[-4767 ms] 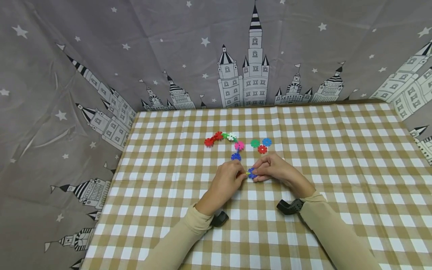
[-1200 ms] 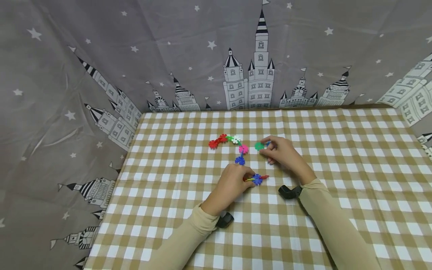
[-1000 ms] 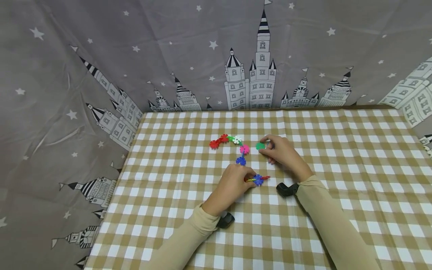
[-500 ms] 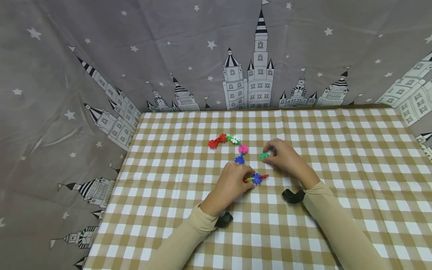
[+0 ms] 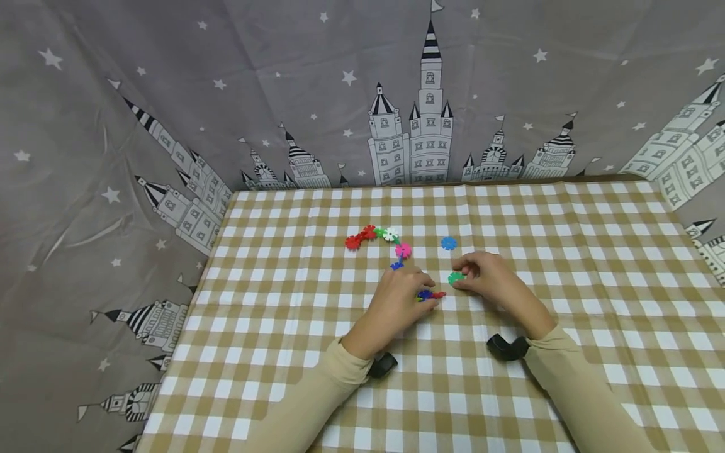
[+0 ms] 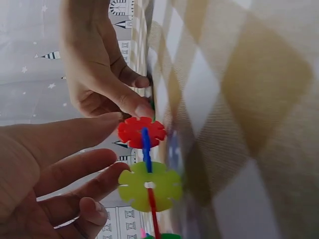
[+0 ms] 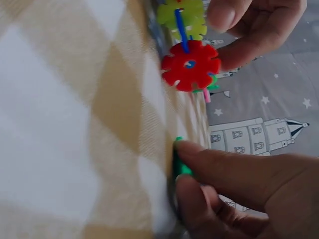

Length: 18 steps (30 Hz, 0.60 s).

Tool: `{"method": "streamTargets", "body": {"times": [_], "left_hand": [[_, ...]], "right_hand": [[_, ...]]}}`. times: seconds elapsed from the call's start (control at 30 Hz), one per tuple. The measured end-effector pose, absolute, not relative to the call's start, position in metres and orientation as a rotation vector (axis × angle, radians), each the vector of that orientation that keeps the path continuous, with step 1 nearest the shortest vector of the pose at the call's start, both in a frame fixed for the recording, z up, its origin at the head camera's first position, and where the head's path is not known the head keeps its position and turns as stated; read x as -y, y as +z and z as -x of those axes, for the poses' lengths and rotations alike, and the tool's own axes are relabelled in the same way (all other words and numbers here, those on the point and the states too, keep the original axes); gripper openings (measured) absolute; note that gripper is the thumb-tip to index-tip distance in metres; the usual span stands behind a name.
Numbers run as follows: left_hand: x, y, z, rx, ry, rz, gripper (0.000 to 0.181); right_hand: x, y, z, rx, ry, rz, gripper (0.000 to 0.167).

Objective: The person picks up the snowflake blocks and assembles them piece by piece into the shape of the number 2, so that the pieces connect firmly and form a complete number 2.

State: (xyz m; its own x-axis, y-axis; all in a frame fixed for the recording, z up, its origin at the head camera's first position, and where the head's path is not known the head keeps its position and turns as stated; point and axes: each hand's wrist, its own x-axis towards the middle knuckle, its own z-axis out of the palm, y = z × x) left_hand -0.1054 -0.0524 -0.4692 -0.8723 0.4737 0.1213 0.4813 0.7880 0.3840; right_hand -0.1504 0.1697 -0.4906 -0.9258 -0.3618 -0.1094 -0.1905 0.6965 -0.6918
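Note:
A curved chain of interlocked, notched plastic snowflake discs lies on the cloth, part of it hidden under my left hand (image 5: 396, 305). At its near end are a yellow-green disc (image 6: 130, 193), a blue disc (image 5: 424, 294) and a red disc (image 5: 439, 295). The left fingers are spread loosely around this end, one fingertip close to the red disc; whether it touches is unclear. My right hand (image 5: 501, 286) pinches a green snowflake disc (image 5: 455, 278) between thumb and finger, just right of the red disc and apart from it. In the right wrist view the green disc (image 7: 182, 164) appears edge-on.
A single blue disc (image 5: 449, 243) lies beyond the right hand. The chain's far part runs through a pink disc (image 5: 403, 250) and a white disc (image 5: 390, 234) to a red disc (image 5: 353, 243). A checked tablecloth (image 5: 566, 264) covers the table, with a grey curtain (image 5: 317, 63) behind.
The formerly loose red disc now sits on the chain's near end. My right hand has picked up the green disc and brought it nearer the chain. The left fingers have loosened from the chain.

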Motion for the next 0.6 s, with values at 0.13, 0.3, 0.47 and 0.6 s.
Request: {"method": "streamTargets", "body": {"times": [0.13,0.3,0.47,0.6], "left_hand": [[0.048,-0.468,0.108,2.980,-0.608,0.789,0.021],[0.044,-0.470,0.107,3.021,-0.618,0.784,0.019],[0.043,-0.471,0.108,3.005,-0.671,0.773,0.013],[0.042,-0.472,0.108,2.984,-0.676,0.760,0.010]], "right_hand": [[-0.170,-0.490,0.151,-2.670,-1.024,0.464,0.022],[-0.174,-0.492,0.151,-2.566,-1.072,0.518,0.022],[-0.181,-0.493,0.154,-2.227,-1.273,0.523,0.019],[-0.186,-0.497,0.156,-2.038,-1.394,0.483,0.027]]}}
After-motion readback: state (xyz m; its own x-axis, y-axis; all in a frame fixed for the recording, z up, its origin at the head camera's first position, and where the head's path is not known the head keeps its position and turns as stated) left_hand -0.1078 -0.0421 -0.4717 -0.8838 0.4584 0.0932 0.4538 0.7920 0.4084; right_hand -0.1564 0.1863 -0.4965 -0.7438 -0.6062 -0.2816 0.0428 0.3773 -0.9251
